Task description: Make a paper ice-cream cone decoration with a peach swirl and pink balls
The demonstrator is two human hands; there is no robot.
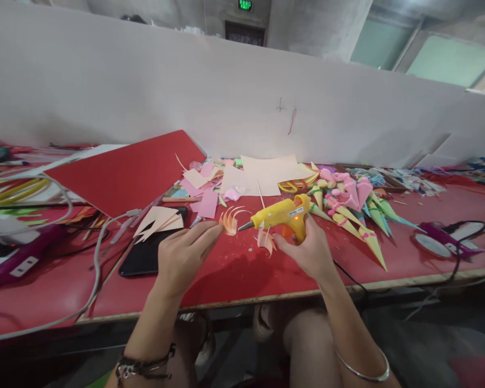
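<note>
Gripping a yellow glue gun (281,213), the right hand (313,245) is curled around its handle, and the nozzle points toward the left hand (188,253). The left hand is nearly closed, its fingertips pinched at the edge of a fringed peach paper piece (229,222), whose curled strips rise just beyond them; the nozzle tip is just beside this piece. A second curled piece (265,242) is under the gun, near the right hand's fingertips. Both hands are over a red tabletop (226,280). Just left of the left hand lies a black phone (139,261), with cut peach strips (159,221) across it. Right of the right hand is a heap of yellow and green paper cones (372,249) with pink pieces among them. Ahead of the left hand are pink paper scraps (207,205); farther, between the hands, lie pale peach sheets (262,171). Beyond the cones, a shallow tray (394,189) holds bluish, clear-looking wrappings (367,177).
</note>
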